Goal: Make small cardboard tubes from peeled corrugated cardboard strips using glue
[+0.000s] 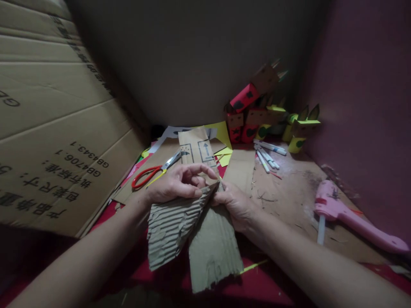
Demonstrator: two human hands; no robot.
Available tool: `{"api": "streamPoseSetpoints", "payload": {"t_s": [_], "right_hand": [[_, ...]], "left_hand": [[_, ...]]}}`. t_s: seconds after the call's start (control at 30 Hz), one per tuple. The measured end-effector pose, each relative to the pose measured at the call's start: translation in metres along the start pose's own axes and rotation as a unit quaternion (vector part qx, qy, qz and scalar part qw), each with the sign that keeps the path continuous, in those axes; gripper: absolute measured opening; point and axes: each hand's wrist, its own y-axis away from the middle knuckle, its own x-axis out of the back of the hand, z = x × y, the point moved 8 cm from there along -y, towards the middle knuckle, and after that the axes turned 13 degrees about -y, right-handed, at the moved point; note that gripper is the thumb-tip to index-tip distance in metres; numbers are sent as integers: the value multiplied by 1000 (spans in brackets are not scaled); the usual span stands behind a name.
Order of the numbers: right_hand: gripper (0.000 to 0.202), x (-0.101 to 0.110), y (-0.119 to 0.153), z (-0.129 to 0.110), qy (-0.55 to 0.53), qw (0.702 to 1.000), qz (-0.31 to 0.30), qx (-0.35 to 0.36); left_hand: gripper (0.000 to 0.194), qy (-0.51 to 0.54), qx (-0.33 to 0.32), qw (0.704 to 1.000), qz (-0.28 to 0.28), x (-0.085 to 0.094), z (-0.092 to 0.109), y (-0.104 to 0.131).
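Both hands grip a torn piece of corrugated cardboard (pixel 213 248) above the table. My left hand (pixel 180 184) has its thumb and fingers closed on the upper edge of a peeled layer with exposed ridges (pixel 175 231), which leans to the left. My right hand (pixel 233 201) pinches the top of the flatter part, close to my left fingertips. At the top the two layers meet; lower down they spread apart, with ragged bottom edges. Orange-handled scissors (pixel 146 177) lie just beyond my left wrist. Behind my fingers lies a cardboard strip printed with an arrow (pixel 194 143).
A big printed cardboard panel (pixel 58 128) rises on the left. At right, a pink glue gun (pixel 346 214) rests on a cardboard sheet (pixel 282 205). Several markers (pixel 266 156) and painted cardboard figures (pixel 250 115) stand or lie near the back wall. Red cloth (pixel 135 265) covers the table.
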Motion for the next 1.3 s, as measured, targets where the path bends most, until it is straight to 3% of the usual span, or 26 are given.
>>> {"api": "streamPoseSetpoints", "payload": {"t_s": [0.3,0.4,0.57,0.73,0.8,0.93,1.07,1.17,1.2,1.3], "right_hand": [[53,13,2,-6,42,996,78,17],[51,15,1,-7,39,996,73,21],[42,22,-1,-12,41,993,101,38],[40,24,-1,-15,57,991,108,56],[43,25,-1,-16,55,990,111,65],[46,30,0,-20,76,983,140,97],[50,26,2,-21,76,978,145,126],[52,20,3,-21,73,977,140,145],[52,18,4,-21,75,976,142,150],[52,19,5,-21,56,977,154,138]], "left_hand": [[34,65,-49,994,74,16,-3,9],[36,73,-36,994,77,19,-7,10],[33,163,-86,975,127,29,-14,12],[33,160,-104,972,137,33,-17,14],[37,104,-72,982,141,38,-18,16],[44,-122,30,985,122,46,-15,26],[48,-314,78,942,89,25,6,31],[62,-473,110,868,105,5,25,30],[61,-497,100,856,99,-3,32,28],[42,-471,73,875,78,-9,35,24]]}}
